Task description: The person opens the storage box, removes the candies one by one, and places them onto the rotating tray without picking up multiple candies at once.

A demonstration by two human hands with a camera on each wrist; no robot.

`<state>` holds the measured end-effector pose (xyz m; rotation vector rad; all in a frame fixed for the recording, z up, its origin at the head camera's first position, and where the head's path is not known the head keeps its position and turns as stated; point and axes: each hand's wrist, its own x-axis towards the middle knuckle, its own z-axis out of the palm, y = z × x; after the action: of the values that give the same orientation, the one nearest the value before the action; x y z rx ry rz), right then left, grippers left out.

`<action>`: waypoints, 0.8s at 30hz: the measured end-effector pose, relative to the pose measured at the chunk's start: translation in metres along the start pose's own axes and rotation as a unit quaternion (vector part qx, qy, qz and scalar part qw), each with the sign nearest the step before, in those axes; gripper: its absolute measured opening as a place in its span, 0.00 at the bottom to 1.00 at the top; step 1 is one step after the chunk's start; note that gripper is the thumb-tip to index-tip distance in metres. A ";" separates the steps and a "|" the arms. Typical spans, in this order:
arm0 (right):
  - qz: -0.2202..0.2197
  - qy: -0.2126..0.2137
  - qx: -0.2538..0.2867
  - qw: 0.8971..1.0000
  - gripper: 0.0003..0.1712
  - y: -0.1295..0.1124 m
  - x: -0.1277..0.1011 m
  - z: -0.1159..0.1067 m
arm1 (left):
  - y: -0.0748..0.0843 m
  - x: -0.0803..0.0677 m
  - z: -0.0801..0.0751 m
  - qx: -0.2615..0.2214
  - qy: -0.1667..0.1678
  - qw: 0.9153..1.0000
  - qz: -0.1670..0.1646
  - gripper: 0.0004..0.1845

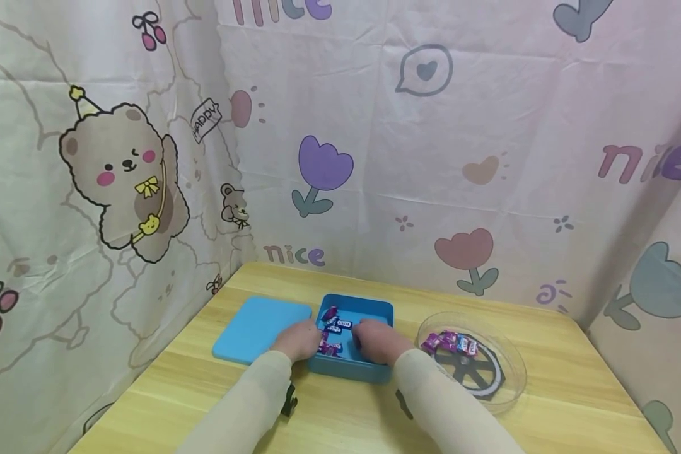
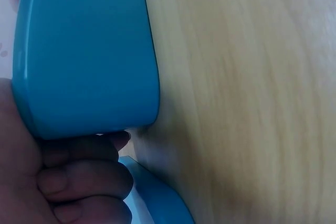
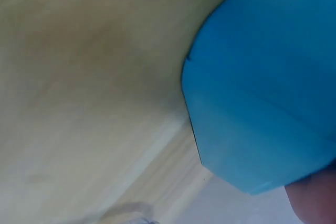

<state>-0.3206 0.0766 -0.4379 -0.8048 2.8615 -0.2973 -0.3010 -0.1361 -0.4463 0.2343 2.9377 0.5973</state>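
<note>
An open blue box (image 1: 381, 310) stands mid-table with several purple and blue wrapped candies (image 1: 336, 325) inside. My left hand (image 1: 301, 340) is at the box's left wall, between the box and the flat blue lid (image 1: 258, 328). In the left wrist view its fingers (image 2: 79, 182) are curled tight beside the lid (image 2: 86, 51) and the box corner (image 2: 160, 200). My right hand (image 1: 377, 342) lies over the box's front right part, with its fingers reaching in over the candies. The right wrist view shows only the box's outer corner (image 3: 262, 93) and a fingertip (image 3: 315, 203).
A clear round plastic dish (image 1: 505, 353) with a few wrapped candies (image 1: 451, 342) sits on the wooden table (image 1: 562, 391) to the right of the box, over a dark wheel-shaped mark. Printed cloth walls close in the table at the back and on both sides.
</note>
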 end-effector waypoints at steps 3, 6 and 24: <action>-0.010 0.029 -0.001 1.000 0.04 0.003 -0.001 -0.003 | 0.000 0.000 0.001 0.002 0.000 1.000 0.000 0.19; -0.022 0.059 -0.005 0.998 0.06 0.008 -0.002 -0.010 | 0.000 0.001 0.001 0.000 0.000 1.000 -0.002 0.18; 0.008 0.159 0.004 0.987 0.10 0.089 -0.052 -0.048 | -0.003 0.005 0.003 -0.012 0.004 1.000 -0.005 0.15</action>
<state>-0.3303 0.1856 -0.4075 -0.7971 3.1561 -0.4737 -0.3054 -0.1372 -0.4508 0.2148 2.9362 0.6330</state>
